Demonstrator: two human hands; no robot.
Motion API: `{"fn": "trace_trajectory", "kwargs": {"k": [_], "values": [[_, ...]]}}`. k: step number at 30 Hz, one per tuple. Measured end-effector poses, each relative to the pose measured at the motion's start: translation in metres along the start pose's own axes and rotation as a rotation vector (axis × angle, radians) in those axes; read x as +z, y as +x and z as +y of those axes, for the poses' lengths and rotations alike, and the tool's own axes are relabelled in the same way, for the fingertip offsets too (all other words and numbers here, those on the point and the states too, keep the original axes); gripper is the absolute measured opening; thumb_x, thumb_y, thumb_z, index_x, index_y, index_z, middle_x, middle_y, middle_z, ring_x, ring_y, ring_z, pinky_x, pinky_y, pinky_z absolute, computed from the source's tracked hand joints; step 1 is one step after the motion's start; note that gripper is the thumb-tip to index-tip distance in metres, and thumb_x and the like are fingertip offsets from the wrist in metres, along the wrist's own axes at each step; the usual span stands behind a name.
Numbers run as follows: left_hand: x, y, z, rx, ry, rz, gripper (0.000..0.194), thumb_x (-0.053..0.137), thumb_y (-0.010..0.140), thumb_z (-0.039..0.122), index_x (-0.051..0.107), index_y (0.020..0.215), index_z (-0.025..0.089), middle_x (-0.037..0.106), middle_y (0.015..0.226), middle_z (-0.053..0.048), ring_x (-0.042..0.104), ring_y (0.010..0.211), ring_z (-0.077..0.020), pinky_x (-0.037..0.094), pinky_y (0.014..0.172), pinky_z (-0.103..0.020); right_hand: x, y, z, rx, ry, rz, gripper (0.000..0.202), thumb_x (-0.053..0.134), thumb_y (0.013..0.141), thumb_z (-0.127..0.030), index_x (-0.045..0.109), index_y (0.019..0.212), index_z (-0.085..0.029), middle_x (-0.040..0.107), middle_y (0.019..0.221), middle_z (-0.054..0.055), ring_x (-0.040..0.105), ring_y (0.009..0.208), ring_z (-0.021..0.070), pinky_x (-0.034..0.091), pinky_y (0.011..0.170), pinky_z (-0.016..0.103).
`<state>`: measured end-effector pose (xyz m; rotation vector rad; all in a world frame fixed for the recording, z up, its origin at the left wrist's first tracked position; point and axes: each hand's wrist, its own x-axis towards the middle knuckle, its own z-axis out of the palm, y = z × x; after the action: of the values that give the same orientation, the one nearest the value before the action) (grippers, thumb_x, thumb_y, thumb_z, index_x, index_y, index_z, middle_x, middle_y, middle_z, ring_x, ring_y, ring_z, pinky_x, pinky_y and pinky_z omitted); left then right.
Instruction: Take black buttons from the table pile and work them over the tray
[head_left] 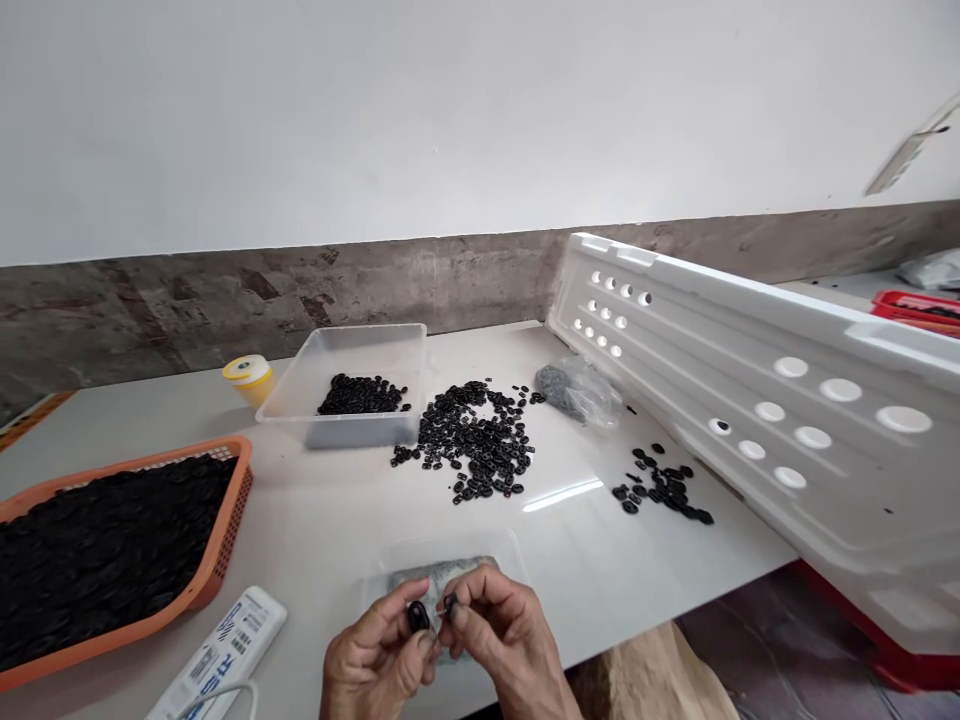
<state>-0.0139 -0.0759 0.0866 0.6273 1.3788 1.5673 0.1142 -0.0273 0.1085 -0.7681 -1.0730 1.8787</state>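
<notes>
Close together at the bottom centre of the frame, two bare hands worked over the near edge of the surface [322, 540]. The left hand [375, 655] pinched a black oval plastic piece [418, 616] between thumb and fingers. The right hand [506, 635] pinched a smaller black piece [450, 604], with a thin metal spring [440, 612] showing in the narrow gap between the two. Beneath the hands sat a clear shallow tray [514, 550] with grey contents, too hidden to make out.

Past them, at the centre, spread a loose heap of small black pieces [480, 440]. Just left of it stood a translucent plastic tub [360, 432] with more black pieces inside, and beside that a yellow-and-white cylinder [250, 380]. A knotted-looking clear bag [581, 392] of grey bits lay right of the heap, and a smaller scatter of black parts [664, 490] lay lower right. At lower left were a white block with blue-printed labels [225, 655] and an orange basket [241, 480] full of black pieces. A white panel with round holes [712, 340] stood along the right side.
</notes>
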Motion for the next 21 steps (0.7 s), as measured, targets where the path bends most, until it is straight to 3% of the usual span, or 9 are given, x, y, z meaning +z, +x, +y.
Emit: {"fn": "trace_trajectory", "kwargs": {"k": [12, 21], "values": [[-0.005, 0.002, -0.007, 0.073, 0.022, 0.010, 0.034, 0.086, 0.051, 0.046, 0.081, 0.081, 0.031, 0.064, 0.048, 0.001, 0.054, 0.041, -0.0121, 0.049, 0.044, -0.020, 0.005, 0.004, 0.009, -0.018, -0.087, 0.105, 0.034, 0.070, 0.071, -0.045, 0.054, 0.065, -0.016, 0.055, 0.062, 0.000, 0.052, 0.057, 0.0134, 0.042, 0.053, 0.024], [-0.004, 0.000, -0.010, 0.124, -0.005, -0.040, 0.033, 0.084, 0.057, 0.041, 0.080, 0.086, 0.027, 0.063, 0.048, 0.002, 0.058, 0.042, -0.0117, 0.051, 0.045, -0.018, 0.009, 0.003, -0.001, 0.014, -0.080, 0.058, 0.031, 0.070, 0.073, -0.039, 0.052, 0.063, -0.016, 0.054, 0.063, 0.000, 0.054, 0.057, 0.0130, 0.044, 0.055, 0.025]]}}
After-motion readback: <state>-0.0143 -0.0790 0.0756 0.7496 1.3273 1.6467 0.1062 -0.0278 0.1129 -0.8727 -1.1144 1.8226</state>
